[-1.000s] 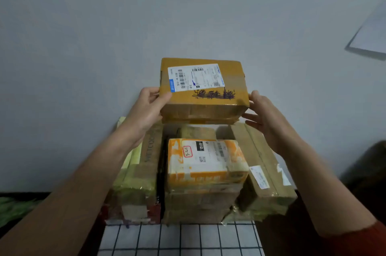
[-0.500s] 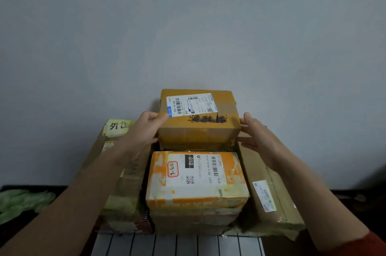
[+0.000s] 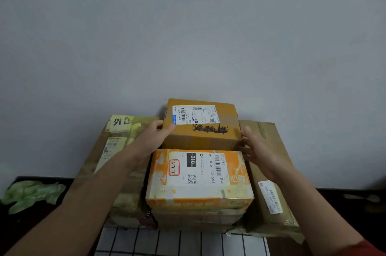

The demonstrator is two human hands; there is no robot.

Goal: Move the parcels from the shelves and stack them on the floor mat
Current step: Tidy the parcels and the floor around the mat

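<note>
A brown cardboard parcel [image 3: 201,130] with a white label and a black scribble sits at the back of the pile, against the wall. My left hand [image 3: 150,140] grips its left front corner, thumb on top. My right hand [image 3: 257,151] lies flat against its right side with fingers straight and slightly blurred. In front of it an orange and white parcel [image 3: 200,176] tops a stack of taped boxes on the white grid floor mat [image 3: 179,243].
A large taped parcel [image 3: 117,145] with yellow labels flanks the stack on the left, and a long brown parcel [image 3: 269,172] flanks it on the right. A crumpled green bag [image 3: 31,195] lies on the dark floor at far left. The grey wall stands right behind.
Both hands have lowered the brown parcel from above the pile down behind the orange and white parcel. My right hand's fingers have loosened from its side.
</note>
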